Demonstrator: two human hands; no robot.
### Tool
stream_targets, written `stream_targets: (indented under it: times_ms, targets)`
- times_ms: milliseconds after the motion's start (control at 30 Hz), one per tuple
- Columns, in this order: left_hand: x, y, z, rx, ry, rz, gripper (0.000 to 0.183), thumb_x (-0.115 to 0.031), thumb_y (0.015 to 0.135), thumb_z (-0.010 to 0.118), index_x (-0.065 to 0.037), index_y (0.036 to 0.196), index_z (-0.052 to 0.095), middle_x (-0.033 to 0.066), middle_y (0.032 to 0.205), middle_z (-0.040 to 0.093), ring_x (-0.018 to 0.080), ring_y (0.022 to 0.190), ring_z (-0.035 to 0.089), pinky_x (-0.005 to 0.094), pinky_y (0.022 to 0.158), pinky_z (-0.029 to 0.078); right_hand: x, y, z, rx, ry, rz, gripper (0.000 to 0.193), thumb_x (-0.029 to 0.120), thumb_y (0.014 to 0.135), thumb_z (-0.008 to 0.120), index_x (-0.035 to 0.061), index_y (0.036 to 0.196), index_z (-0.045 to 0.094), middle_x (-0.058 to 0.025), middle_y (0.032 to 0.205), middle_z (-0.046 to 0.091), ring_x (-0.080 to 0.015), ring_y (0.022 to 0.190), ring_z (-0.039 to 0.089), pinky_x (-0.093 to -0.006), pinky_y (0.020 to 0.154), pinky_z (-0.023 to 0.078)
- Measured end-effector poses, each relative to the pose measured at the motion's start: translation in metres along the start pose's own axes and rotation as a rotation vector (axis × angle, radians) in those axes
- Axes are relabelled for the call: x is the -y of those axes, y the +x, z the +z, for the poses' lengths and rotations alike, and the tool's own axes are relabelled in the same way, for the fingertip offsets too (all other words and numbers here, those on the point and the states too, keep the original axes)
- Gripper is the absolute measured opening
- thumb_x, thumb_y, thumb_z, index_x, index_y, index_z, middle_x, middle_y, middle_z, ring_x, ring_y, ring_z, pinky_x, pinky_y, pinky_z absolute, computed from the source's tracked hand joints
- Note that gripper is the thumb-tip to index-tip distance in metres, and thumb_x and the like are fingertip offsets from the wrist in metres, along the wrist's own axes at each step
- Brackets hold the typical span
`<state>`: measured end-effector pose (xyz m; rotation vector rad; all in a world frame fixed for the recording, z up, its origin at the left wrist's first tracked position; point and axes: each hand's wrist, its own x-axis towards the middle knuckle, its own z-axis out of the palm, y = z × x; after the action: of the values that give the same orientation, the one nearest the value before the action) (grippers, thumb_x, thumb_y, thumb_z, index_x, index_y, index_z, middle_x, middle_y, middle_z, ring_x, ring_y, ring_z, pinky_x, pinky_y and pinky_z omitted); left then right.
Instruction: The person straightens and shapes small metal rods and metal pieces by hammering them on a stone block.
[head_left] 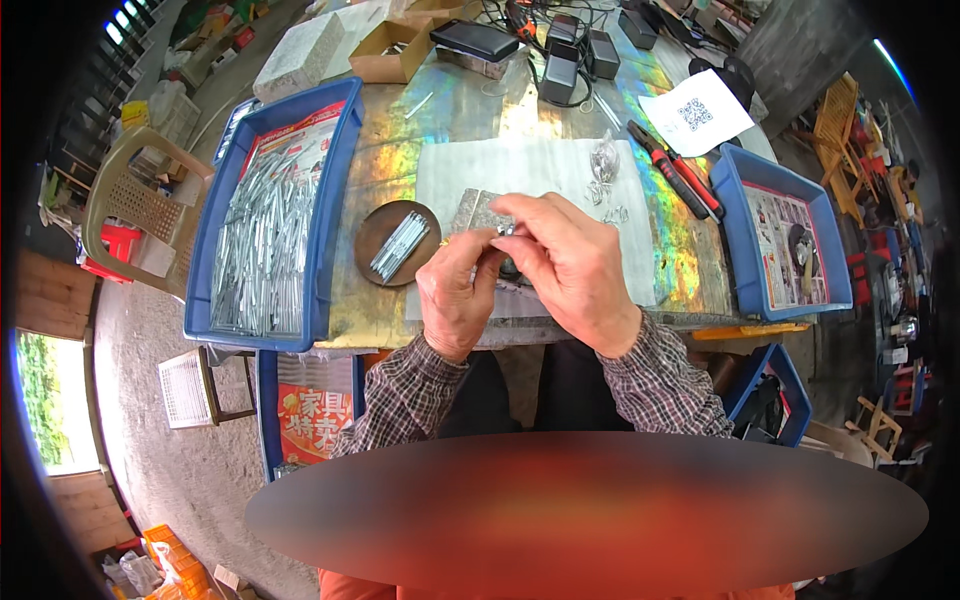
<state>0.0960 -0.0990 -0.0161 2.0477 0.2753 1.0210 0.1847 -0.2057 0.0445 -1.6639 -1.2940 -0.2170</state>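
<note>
My left hand (455, 295) and my right hand (570, 262) meet above the middle of the bench (460, 110), fingertips pressed together around a small shiny metal part (506, 229). Both hands pinch it, the right from above, the left from below and the side; what kind of part it is I cannot tell, it is too small. Under my hands lies a grey slab (478, 210) on a white foam sheet (520, 165). Just to the left of my left hand sits a round brown dish (372, 232) with a bundle of thin metal rods (400, 244) in it. Farther left is a blue tray (330, 200) full of the same kind of rods. On the foam beyond my right hand lies a cluster of small metal pieces (604, 165). A red-and-black tool (676, 170) lies near another blue tray (735, 230) on the right.
</note>
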Motion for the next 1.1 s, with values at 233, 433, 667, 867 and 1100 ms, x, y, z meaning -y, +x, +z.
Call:
stream_targets:
  times_ms: [233,433,667,867,1100]
  targets:
    - [-0.006,-0.002,0.0,-0.034,0.027,0.0,0.021,0.006,0.075,0.064,-0.004,0.094,0.063,0.0118,0.076,0.061,0.0276,0.066,0.06,0.0328,0.059,0.047,-0.003,-0.005,0.012,-0.013,-0.086,-0.167,0.017,0.001,0.075,0.067,0.0017,0.09,0.058,-0.0087,0.075,0.057,-0.0257,0.062,0.059,-0.0336,0.051,0.045]
    - [0.002,-0.004,0.006,-0.04,-0.027,0.038,0.021,0.008,0.074,0.063,-0.004,0.092,0.063,0.0106,0.077,0.062,0.0256,0.065,0.06,0.0319,0.059,0.047,-0.007,-0.029,0.016,-0.109,-0.141,-0.299,0.022,-0.003,0.074,0.066,-0.0029,0.095,0.058,-0.0122,0.08,0.059,-0.0258,0.065,0.06,-0.0329,0.053,0.049]
    - [0.0,-0.005,0.004,-0.028,-0.054,-0.042,0.021,0.01,0.075,0.06,-0.001,0.093,0.063,0.0105,0.083,0.067,0.0205,0.073,0.066,0.0284,0.067,0.051,-0.011,-0.057,0.027,-0.156,-0.168,-0.299,0.023,-0.006,0.072,0.066,-0.0076,0.094,0.06,-0.0178,0.091,0.061,-0.0277,0.073,0.063,-0.0331,0.057,0.052]
    - [0.0,-0.005,0.007,-0.042,-0.045,-0.047,0.017,0.007,0.077,0.062,0.001,0.093,0.063,0.0104,0.081,0.067,0.018,0.071,0.066,0.0275,0.065,0.051,-0.01,-0.06,0.018,-0.108,-0.156,-0.191,0.037,0.0,0.068,0.07,-0.0037,0.103,0.059,-0.0162,0.098,0.062,-0.0307,0.083,0.064,-0.0355,0.068,0.053]
    - [-0.004,-0.007,0.004,-0.065,-0.051,-0.056,0.014,0.005,0.076,0.065,0.0,0.089,0.065,0.0116,0.077,0.065,0.0202,0.068,0.063,0.0288,0.061,0.049,-0.005,-0.082,-0.019,0.165,-0.606,0.255,0.044,0.0,0.068,0.067,0.0003,0.111,0.054,-0.0125,0.089,0.053,-0.0295,0.071,0.055,-0.04,0.061,0.047]
